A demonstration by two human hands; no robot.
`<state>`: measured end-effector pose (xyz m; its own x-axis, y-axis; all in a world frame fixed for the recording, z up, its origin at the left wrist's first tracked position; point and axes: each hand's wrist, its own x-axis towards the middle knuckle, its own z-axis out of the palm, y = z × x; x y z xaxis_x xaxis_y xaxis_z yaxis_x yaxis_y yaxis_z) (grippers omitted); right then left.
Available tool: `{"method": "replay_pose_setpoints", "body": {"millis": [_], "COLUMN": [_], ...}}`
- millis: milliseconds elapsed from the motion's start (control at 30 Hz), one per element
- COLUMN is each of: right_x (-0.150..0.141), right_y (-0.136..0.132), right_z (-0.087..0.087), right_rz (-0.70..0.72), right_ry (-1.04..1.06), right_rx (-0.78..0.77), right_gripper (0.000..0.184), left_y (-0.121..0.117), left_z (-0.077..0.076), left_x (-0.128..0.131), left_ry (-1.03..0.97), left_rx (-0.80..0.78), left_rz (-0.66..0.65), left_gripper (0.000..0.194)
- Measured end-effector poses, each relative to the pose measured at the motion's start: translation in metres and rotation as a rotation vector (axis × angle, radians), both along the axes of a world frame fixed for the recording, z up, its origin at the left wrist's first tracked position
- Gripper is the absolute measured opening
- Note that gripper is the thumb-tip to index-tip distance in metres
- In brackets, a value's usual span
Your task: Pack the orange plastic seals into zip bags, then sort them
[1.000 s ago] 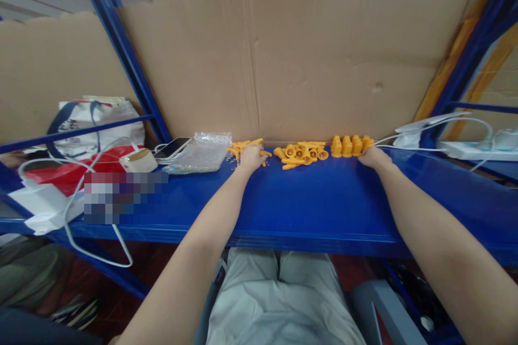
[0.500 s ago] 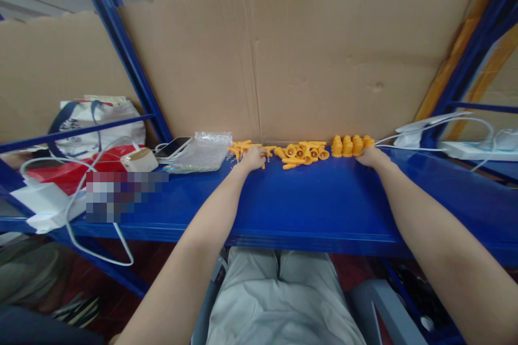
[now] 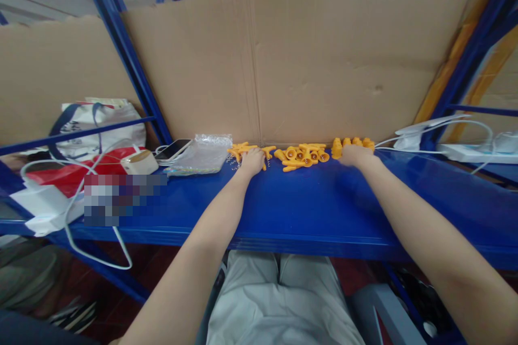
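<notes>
My left hand (image 3: 253, 161) rests over a pile of small yellow plastic pieces (image 3: 242, 147) on the blue shelf, with thin metal springs (image 3: 233, 161) lying beside them. Its fingers are curled down into the pile; what they hold, if anything, is hidden. Blurred by motion, my right hand (image 3: 356, 156) is in front of a row of stacked yellow cone-like caps (image 3: 336, 148) and covers part of it. I cannot make out its fingers. Between the hands lies a heap of yellow funnel-shaped parts with stems (image 3: 301, 155), several with their hollow ends facing me.
A clear plastic bag (image 3: 202, 156) and a phone (image 3: 174, 149) lie left of the pieces. Further left are a white charger (image 3: 140, 161), cables, a red item and a cloth bag (image 3: 109, 132). Cardboard (image 3: 315, 64) walls the back; a power strip (image 3: 477, 153) sits at right.
My right hand has moved left, from the right end of the cap row to in front of its middle. The left hand has hardly moved over the small pieces.
</notes>
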<state>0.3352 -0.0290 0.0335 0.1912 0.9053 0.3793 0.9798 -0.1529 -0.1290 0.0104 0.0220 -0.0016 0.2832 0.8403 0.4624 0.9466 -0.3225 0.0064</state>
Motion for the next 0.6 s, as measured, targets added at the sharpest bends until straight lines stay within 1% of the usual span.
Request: {"method": "replay_pose_setpoints", "body": {"millis": [33,67,100,133,167,233,333,400,467,600], "right_x": [-0.016,-0.031,-0.044,-0.056,-0.065,-0.076,-0.082,-0.084,-0.085,-0.089], "right_y": [-0.007,-0.013,-0.019,-0.024,-0.027,-0.029,-0.025,-0.022,-0.019,-0.019], "right_z": [0.006,0.011,0.014,0.014,0.013,0.005,-0.014,-0.024,-0.030,-0.032], "right_rz": [-0.007,0.024,0.095,0.183,0.286,0.469,0.644,0.708,0.733,0.688], "right_ry": [-0.055,-0.086,-0.107,-0.135,-0.173,-0.233,-0.287,-0.314,-0.339,-0.354], "right_rx": [-0.048,-0.105,-0.143,-0.139,-0.103,-0.012,0.066,0.087,0.097,0.066], "right_gripper": [0.043,0.039,0.036,0.036,0.037,0.044,0.062,0.070,0.074,0.071], "left_y": [-0.001,-0.002,-0.004,-0.005,-0.006,-0.008,-0.010,-0.011,-0.012,-0.013], "left_z": [0.001,0.003,0.005,0.007,0.008,0.010,0.009,0.006,0.003,0.000], "left_x": [0.000,0.001,0.001,0.002,0.003,0.007,0.018,0.027,0.035,0.045], "left_ry": [-0.002,-0.008,-0.015,-0.024,-0.033,-0.048,-0.033,0.015,0.071,0.099], "left_rx": [0.009,0.018,0.027,0.035,0.042,0.049,0.015,-0.039,-0.094,-0.146], "left_rz": [-0.001,-0.011,-0.028,-0.050,-0.075,-0.133,-0.257,-0.355,-0.417,-0.441], "left_gripper": [0.028,0.028,0.029,0.030,0.031,0.033,0.038,0.043,0.046,0.046]}}
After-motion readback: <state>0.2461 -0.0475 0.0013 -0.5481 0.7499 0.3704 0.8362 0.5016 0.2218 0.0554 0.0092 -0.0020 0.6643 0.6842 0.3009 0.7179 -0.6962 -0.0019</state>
